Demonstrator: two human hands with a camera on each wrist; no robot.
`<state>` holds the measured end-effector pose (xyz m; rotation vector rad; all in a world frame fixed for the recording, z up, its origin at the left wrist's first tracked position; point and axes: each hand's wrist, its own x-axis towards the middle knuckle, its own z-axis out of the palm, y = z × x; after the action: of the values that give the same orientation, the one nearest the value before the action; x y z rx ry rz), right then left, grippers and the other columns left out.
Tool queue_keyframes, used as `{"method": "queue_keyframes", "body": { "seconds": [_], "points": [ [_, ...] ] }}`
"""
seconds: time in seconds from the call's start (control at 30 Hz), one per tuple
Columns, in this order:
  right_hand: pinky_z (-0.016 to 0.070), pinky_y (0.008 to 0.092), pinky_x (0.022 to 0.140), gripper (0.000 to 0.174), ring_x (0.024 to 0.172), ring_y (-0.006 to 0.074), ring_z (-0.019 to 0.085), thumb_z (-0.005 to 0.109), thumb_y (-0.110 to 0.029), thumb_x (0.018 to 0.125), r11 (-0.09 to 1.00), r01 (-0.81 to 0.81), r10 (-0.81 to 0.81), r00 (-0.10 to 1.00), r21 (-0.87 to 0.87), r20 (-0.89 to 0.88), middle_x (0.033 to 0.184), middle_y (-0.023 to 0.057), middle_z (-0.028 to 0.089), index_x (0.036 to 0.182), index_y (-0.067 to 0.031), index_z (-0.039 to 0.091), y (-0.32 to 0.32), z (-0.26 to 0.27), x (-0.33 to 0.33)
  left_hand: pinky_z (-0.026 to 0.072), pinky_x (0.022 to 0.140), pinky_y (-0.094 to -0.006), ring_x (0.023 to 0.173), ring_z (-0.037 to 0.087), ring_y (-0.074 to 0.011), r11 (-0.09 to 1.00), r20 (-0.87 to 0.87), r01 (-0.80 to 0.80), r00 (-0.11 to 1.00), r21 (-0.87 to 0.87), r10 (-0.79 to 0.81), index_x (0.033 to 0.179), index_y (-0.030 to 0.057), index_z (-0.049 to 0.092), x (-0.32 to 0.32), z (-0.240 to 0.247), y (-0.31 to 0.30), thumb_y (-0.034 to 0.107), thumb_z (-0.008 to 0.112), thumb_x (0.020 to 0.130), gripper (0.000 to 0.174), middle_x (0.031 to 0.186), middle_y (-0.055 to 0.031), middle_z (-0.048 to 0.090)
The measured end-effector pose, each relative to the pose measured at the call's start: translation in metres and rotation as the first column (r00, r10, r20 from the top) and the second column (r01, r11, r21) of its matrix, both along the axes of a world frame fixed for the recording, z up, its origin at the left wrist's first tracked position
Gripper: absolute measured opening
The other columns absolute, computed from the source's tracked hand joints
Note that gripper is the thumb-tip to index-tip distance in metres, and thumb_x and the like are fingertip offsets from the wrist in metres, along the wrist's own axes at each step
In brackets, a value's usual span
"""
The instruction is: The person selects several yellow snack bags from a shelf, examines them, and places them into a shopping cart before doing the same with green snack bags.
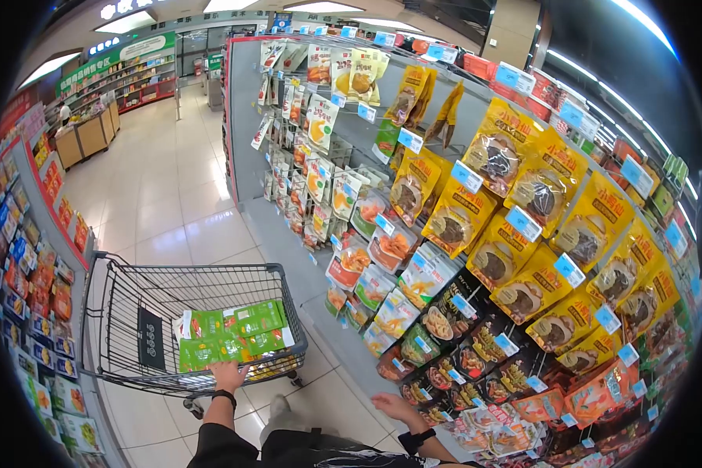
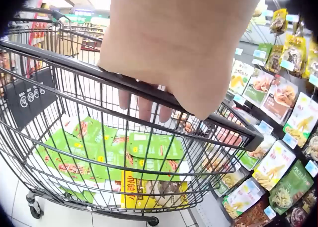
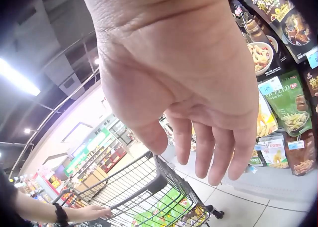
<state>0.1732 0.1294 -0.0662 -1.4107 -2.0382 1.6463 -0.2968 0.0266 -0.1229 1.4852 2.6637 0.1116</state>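
Note:
My left hand (image 1: 228, 377) holds the near rim of a black wire shopping cart (image 1: 121, 312). In the left wrist view, its fingers (image 2: 144, 108) hang over the rim (image 2: 74, 63) on the inner side. Several flat green packets (image 1: 246, 318) lie in the basket, and a yellow packet (image 2: 149, 189) shows under them near the cart's bottom. My right hand (image 1: 398, 408) hangs in the air beside the shelf, palm in sight in the right wrist view, its fingers (image 3: 201, 152) loosely bent and holding nothing.
On the right, a tall rack carries rows of hanging yellow packets (image 1: 452, 218), with white and dark pouches lower down. Another stocked shelf (image 1: 23, 288) lines the left side. Between them a tiled aisle (image 1: 160, 187) leads to a wooden counter (image 1: 86, 140) at the back.

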Motion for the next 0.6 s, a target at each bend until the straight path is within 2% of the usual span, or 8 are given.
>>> {"method": "queue_keyframes", "body": {
  "seconds": [0.13,0.2,0.3,0.43,0.47,0.5,0.53,0.6],
  "points": [
    [0.0467,0.0279,0.072,0.030,0.083,0.0160,0.059,0.057,-0.025,0.085,0.999,0.026,-0.024,0.998,0.035,-0.063,0.092,0.0094,0.063,0.104,-0.0025,0.059,0.016,-0.026,0.006,0.0346,0.076,-0.0505,0.080,0.059,-0.0299,0.996,0.066,0.071,0.995,-0.051,-0.068,0.083,0.0143,0.066,-0.016,-0.008,0.021,0.054,0.049,0.081,0.043,0.078,-0.0105,0.064],
    [0.0470,0.0272,0.072,0.029,0.084,0.0140,0.059,0.056,-0.023,0.086,0.994,0.095,-0.097,0.994,-0.048,-0.048,0.094,0.0071,0.062,0.106,-0.0023,0.058,0.033,-0.034,0.007,0.0376,0.071,-0.0499,0.073,0.060,-0.0292,0.985,-0.081,0.160,0.985,0.069,-0.154,0.082,0.0150,0.066,-0.031,-0.017,0.027,0.053,0.050,0.080,0.041,0.071,-0.0096,0.063],
    [0.0477,0.0263,0.071,0.027,0.084,0.0123,0.059,0.056,-0.019,0.086,0.948,0.279,-0.295,0.951,-0.156,-0.092,0.096,0.0038,0.061,0.109,-0.0036,0.056,0.047,-0.026,0.017,0.0411,0.068,-0.0471,0.074,0.060,-0.0303,0.970,-0.149,0.240,0.961,0.029,-0.233,0.081,0.0129,0.066,-0.052,-0.017,0.043,0.054,0.048,0.080,0.045,0.073,-0.0105,0.063],
    [0.0483,0.0268,0.066,0.018,0.081,0.0142,0.059,0.058,-0.009,0.083,0.802,0.597,-0.548,0.740,0.005,-0.390,0.089,0.0049,0.061,0.100,-0.0028,0.056,0.066,0.031,0.033,0.0462,0.072,-0.0466,0.082,0.060,-0.0368,0.953,0.273,0.175,0.956,-0.248,-0.105,0.084,0.0069,0.067,-0.080,0.003,0.082,0.058,0.042,0.081,0.057,0.086,-0.0189,0.063],
    [0.0485,0.0275,0.067,0.016,0.079,0.0146,0.059,0.058,-0.007,0.081,0.731,0.682,-0.611,0.662,0.012,-0.434,0.088,0.0055,0.061,0.097,-0.0024,0.056,0.070,0.052,0.040,0.0458,0.078,-0.0452,0.087,0.059,-0.0378,0.914,0.260,0.226,0.955,-0.336,-0.141,0.089,0.0041,0.066,-0.089,0.001,0.096,0.057,0.043,0.081,0.059,0.092,-0.0222,0.062],
    [0.0495,0.0282,0.068,0.014,0.084,0.0146,0.060,0.058,-0.006,0.081,0.636,0.719,-0.561,0.681,0.282,-0.470,0.086,0.0053,0.062,0.093,-0.0020,0.061,0.072,0.050,0.061,0.0453,0.079,-0.0447,0.090,0.058,-0.0378,0.881,0.261,0.227,0.957,-0.414,-0.124,0.090,0.0027,0.066,-0.094,-0.006,0.109,0.058,0.041,0.081,0.062,0.094,-0.0229,0.061],
    [0.0482,0.0276,0.067,0.008,0.084,0.0140,0.058,0.057,-0.008,0.082,0.582,0.797,-0.634,0.568,0.160,-0.524,0.087,0.0040,0.061,0.089,-0.0030,0.060,0.074,0.063,0.079,0.0448,0.081,-0.0441,0.093,0.058,-0.0378,0.833,0.254,0.234,0.960,-0.501,-0.117,0.092,0.0014,0.065,-0.098,-0.001,0.121,0.059,0.039,0.081,0.064,0.097,-0.0236,0.060],
    [0.0438,0.0240,0.061,0.007,0.070,0.0101,0.050,0.053,-0.011,0.086,0.281,0.831,-0.737,0.508,0.481,-0.447,0.079,0.0004,0.056,0.085,-0.0042,0.055,0.075,0.113,0.098,0.0454,0.081,-0.0436,0.092,0.059,-0.0370,0.779,0.180,0.314,0.949,-0.543,-0.257,0.091,0.0001,0.065,-0.095,0.018,0.147,0.059,0.039,0.081,0.065,0.096,-0.0228,0.061]
  ]
}}
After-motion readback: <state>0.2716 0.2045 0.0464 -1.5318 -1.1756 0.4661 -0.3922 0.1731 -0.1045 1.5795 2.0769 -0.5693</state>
